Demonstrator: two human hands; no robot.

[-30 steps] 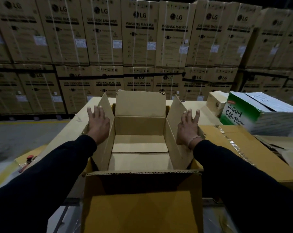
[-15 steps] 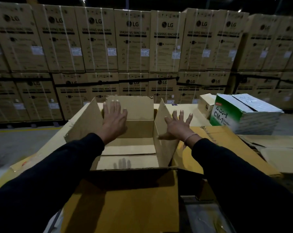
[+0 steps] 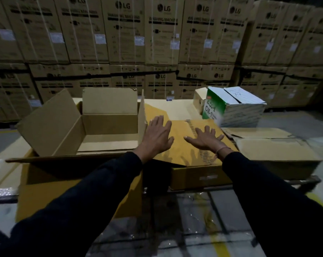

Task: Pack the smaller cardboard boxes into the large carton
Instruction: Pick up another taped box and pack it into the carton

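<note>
The large brown carton (image 3: 108, 115) stands open at left of centre, its flaps up and nothing inside. My left hand (image 3: 157, 136) hovers just right of its upright right flap, fingers spread, holding nothing. My right hand (image 3: 205, 140) is spread above a flat closed cardboard box (image 3: 194, 167) to the carton's right. Further back right sit a green-and-white box (image 3: 235, 106) and a small brown box (image 3: 199, 99) behind it.
Flattened cardboard sheets (image 3: 272, 145) lie at the right. Everything rests on a low cardboard-covered platform (image 3: 177, 108). A wall of stacked washing-machine cartons (image 3: 157, 43) fills the background. Clear plastic wrap (image 3: 194, 229) covers the floor below me.
Both hands left the carton's side flaps and swung right, now over the flat box. The view turned right too, so the carton sits further left.
</note>
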